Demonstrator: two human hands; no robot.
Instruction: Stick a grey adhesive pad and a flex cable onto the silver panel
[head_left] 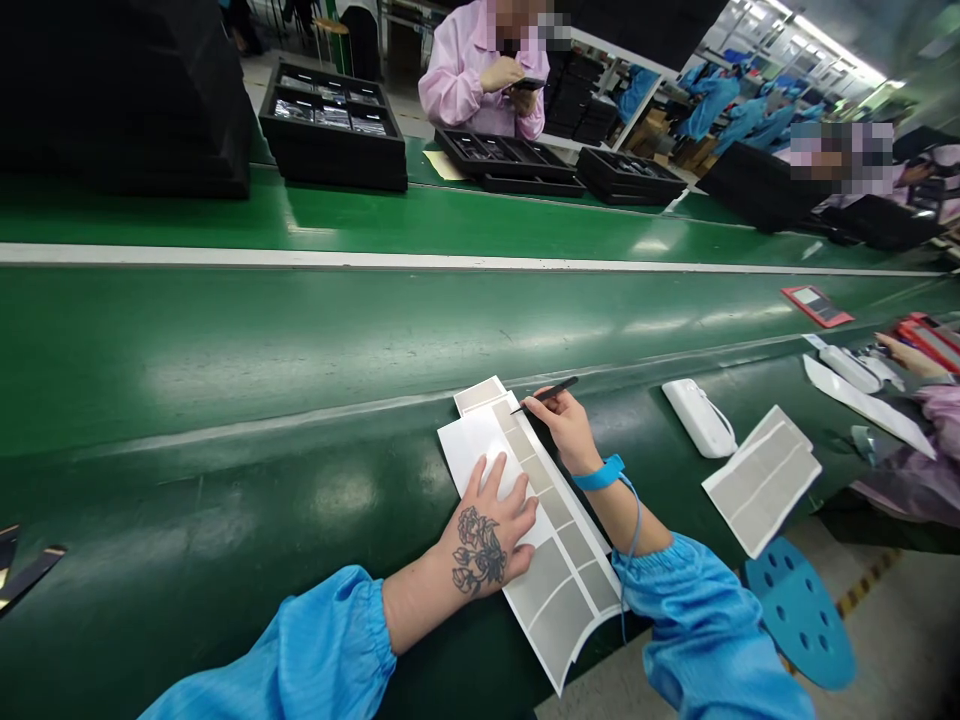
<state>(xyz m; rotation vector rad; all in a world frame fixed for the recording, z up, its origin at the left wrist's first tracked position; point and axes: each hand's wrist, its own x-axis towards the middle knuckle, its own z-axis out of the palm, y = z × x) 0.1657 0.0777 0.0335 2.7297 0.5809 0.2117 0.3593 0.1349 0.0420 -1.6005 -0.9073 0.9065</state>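
Two hands at lower centre of frame: left hand (491,525) flat, open, pinning sheet (525,520) to belt (225,400); right hand (568,428) pinching tweezers (546,394), tips at sheet's top pad; judged lifting a pad, calling for steady tips.

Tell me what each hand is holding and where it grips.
The right hand pinches black tweezers near their middle, tips on the sticker sheet. The left hand grips nothing; it presses flat on that sheet.
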